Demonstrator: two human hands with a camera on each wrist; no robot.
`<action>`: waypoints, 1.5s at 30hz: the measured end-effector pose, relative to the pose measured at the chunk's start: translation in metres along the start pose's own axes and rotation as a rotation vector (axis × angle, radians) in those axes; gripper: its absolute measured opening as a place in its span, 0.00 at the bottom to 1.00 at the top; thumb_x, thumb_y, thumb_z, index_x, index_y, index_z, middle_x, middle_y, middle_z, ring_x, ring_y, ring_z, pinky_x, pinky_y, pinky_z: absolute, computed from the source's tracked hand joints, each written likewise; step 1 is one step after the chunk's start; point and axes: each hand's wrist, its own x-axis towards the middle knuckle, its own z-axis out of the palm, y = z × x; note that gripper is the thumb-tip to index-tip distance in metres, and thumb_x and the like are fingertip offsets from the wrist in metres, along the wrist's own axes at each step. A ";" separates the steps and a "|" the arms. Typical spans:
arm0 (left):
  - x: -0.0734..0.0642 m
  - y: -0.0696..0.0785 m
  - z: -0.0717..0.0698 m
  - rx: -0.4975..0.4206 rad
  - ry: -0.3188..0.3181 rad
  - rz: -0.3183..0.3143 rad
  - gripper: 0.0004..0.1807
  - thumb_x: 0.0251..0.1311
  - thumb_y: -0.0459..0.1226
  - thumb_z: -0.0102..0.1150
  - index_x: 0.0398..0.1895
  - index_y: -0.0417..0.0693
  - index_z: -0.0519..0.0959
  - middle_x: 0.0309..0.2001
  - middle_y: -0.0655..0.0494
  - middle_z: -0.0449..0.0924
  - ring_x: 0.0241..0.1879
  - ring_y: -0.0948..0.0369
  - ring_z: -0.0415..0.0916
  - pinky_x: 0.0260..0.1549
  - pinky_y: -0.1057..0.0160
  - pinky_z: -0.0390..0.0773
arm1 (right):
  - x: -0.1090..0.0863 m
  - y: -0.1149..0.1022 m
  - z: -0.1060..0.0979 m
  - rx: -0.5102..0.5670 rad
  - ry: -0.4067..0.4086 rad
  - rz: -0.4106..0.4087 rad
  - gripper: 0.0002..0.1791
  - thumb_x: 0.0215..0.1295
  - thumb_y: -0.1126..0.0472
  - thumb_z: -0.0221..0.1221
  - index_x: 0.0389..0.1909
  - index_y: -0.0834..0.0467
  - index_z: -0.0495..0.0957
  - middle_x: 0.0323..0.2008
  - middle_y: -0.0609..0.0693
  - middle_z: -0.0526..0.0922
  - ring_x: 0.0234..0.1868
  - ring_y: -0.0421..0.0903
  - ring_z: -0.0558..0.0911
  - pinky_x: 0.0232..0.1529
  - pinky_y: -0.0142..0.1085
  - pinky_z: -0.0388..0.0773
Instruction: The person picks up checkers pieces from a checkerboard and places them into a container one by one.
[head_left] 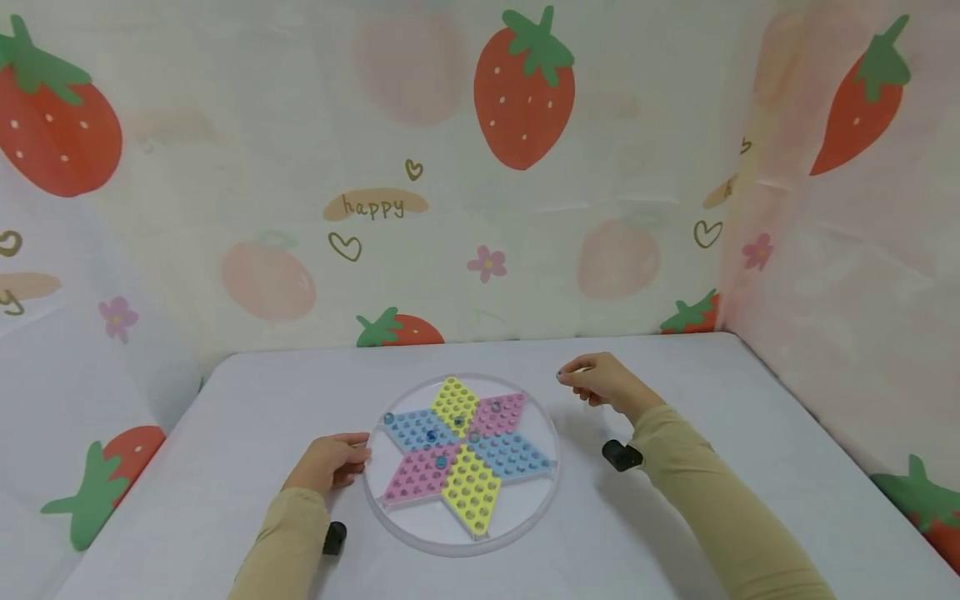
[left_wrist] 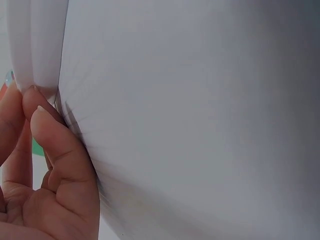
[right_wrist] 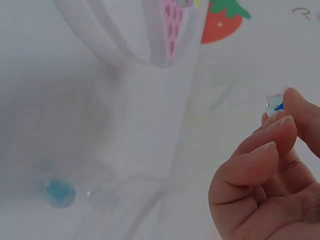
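Observation:
A round, clear-rimmed Chinese checkers board [head_left: 472, 546] with a star of yellow, pink and blue hole fields lies on the table. Several glass marbles sit on it, among them a blue one [head_left: 441, 462] on the pink field and another [head_left: 388, 418] at the left blue tip. My left hand [head_left: 327, 463] holds the board's left rim with fingers and thumb; the left wrist view shows the fingertips against it. Beyond the board's right side, my right hand [head_left: 603, 383] is raised, pinching a clear marble with a blue core [right_wrist: 274, 105] between thumb and fingers.
In the right wrist view, a blurred light-blue marble [right_wrist: 60, 192] lies low at the left, beside a faint clear shape. A white cloth covers the table [head_left: 285, 383]. Strawberry-print sheets [head_left: 525, 217] stand behind and at both sides.

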 end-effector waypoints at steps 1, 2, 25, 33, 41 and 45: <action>0.000 0.000 0.000 -0.003 0.000 0.001 0.26 0.62 0.27 0.59 0.64 0.33 0.69 0.23 0.58 0.77 0.21 0.66 0.72 0.20 0.73 0.72 | -0.001 0.001 -0.002 -0.002 0.004 0.002 0.16 0.67 0.60 0.61 0.50 0.65 0.77 0.22 0.49 0.72 0.22 0.41 0.69 0.25 0.31 0.68; 0.000 0.000 0.000 -0.004 0.000 0.001 0.26 0.62 0.27 0.59 0.64 0.33 0.69 0.23 0.58 0.77 0.21 0.66 0.72 0.20 0.73 0.72 | -0.001 0.002 -0.005 0.001 0.008 0.007 0.16 0.67 0.59 0.61 0.50 0.65 0.77 0.22 0.49 0.72 0.22 0.41 0.69 0.25 0.31 0.68; 0.009 -0.004 -0.002 -0.018 -0.023 0.002 0.25 0.58 0.27 0.63 0.61 0.36 0.74 0.22 0.56 0.78 0.20 0.65 0.73 0.19 0.71 0.72 | -0.027 0.029 -0.046 -0.005 0.004 0.004 0.18 0.66 0.56 0.63 0.49 0.65 0.76 0.24 0.48 0.74 0.25 0.42 0.74 0.29 0.33 0.72; -0.001 0.000 0.001 -0.004 0.011 0.001 0.25 0.61 0.27 0.60 0.63 0.34 0.71 0.19 0.59 0.76 0.19 0.66 0.72 0.19 0.72 0.71 | -0.031 0.034 -0.048 -0.027 0.008 0.025 0.19 0.67 0.58 0.61 0.51 0.67 0.75 0.28 0.50 0.76 0.28 0.43 0.75 0.30 0.34 0.74; -0.004 0.003 0.003 -0.004 0.007 0.006 0.24 0.61 0.26 0.59 0.62 0.34 0.72 0.19 0.60 0.76 0.19 0.67 0.72 0.20 0.72 0.71 | -0.028 0.043 -0.050 -0.037 -0.012 0.054 0.19 0.66 0.59 0.61 0.52 0.68 0.75 0.34 0.54 0.81 0.32 0.45 0.77 0.32 0.36 0.74; -0.009 0.005 0.002 -0.003 0.015 0.004 0.25 0.61 0.27 0.59 0.62 0.34 0.71 0.18 0.60 0.76 0.19 0.67 0.72 0.20 0.73 0.71 | -0.023 0.046 -0.048 -0.045 -0.047 0.072 0.18 0.65 0.61 0.62 0.51 0.68 0.76 0.31 0.51 0.81 0.33 0.45 0.78 0.34 0.37 0.74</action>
